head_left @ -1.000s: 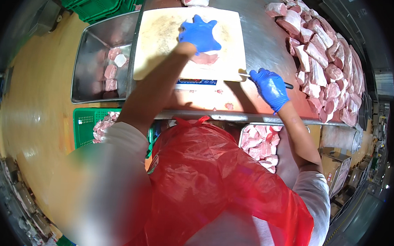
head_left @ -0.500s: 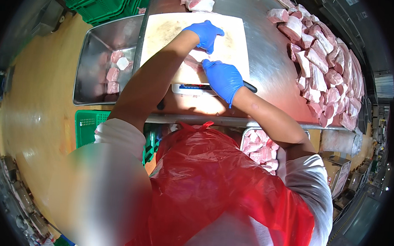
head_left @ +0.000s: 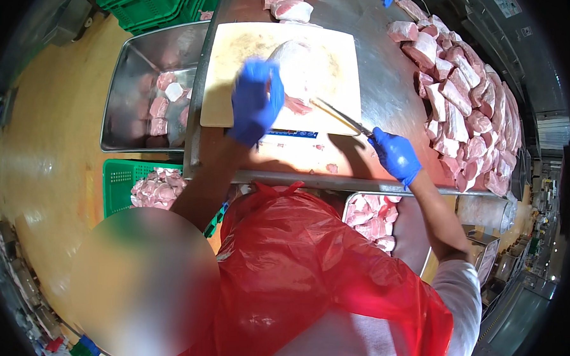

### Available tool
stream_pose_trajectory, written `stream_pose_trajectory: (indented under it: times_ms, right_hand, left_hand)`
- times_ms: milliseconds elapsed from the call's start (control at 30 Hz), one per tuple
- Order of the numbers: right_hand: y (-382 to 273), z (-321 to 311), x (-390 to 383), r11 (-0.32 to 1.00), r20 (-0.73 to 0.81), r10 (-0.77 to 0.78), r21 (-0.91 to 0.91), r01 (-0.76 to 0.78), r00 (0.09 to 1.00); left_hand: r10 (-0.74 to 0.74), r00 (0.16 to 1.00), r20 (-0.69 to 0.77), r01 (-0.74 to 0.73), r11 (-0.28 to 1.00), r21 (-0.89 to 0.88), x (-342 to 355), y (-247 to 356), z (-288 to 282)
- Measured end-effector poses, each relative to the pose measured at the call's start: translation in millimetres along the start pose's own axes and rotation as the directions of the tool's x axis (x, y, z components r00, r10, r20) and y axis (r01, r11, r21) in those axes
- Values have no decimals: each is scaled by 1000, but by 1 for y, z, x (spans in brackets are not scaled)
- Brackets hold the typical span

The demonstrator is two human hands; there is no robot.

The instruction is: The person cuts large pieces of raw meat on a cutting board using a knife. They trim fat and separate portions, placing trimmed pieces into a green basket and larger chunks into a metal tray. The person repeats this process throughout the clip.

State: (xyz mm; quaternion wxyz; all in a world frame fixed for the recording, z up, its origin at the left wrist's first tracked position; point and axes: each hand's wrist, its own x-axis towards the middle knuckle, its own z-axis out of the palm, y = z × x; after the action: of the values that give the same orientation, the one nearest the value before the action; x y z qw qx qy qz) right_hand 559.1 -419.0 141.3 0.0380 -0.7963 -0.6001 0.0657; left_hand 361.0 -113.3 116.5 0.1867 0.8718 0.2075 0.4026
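A piece of raw meat with a pale fat side (head_left: pixel 294 64) lies on the white cutting board (head_left: pixel 230 42). My right hand (head_left: pixel 394 157), in a blue glove, is closed round the handle of a knife (head_left: pixel 345 118). The blade points left, its tip close to the meat's near right side. My left hand (head_left: pixel 256 103), also gloved in blue, hovers over the board's left part, beside the meat. Motion smears its fingers, so whether it holds anything is unclear. A device with a blue display strip (head_left: pixel 293 134) shows at the board's near edge.
A large pile of meat pieces (head_left: pixel 457 90) covers the steel table's right side. Left of the table stands a steel bin (head_left: pixel 124 101) with several cut pieces. Meat trimmings fill a green basket (head_left: pixel 116 183) below. More meat (head_left: pixel 292 11) lies behind the board.
My right hand has drawn back toward the lower right, bringing the knife blade into view. My left hand has moved nearer and leftward, uncovering the meat. A blue-gloved fingertip appears at the far edge.
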Motion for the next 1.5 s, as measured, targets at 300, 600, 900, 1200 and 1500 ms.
stream_pose_trajectory:
  times_ms: [300,600,900,1200,1500]
  right_hand:
    - [-64,-10,66,909,-260,203,408,-83,944]
    - [-41,7,59,285,39,559,929,-236,828]
    - [-34,14,125,-149,220,450,974,-170,865]
    - [-159,-12,218,-273,16,308,959,73,951]
    - [-143,-64,140,149,-262,342,963,223,903]
  left_hand:
    - [5,962,273,-44,990,134,-55,25,9]
    - [-587,810,-17,565,771,295,-238,-130,-158]
    - [-921,387,38,890,384,246,-419,-198,-247]
    - [-827,556,-83,825,537,174,-357,-173,-266]
    - [-405,910,-87,408,913,26,-133,-148,-195]
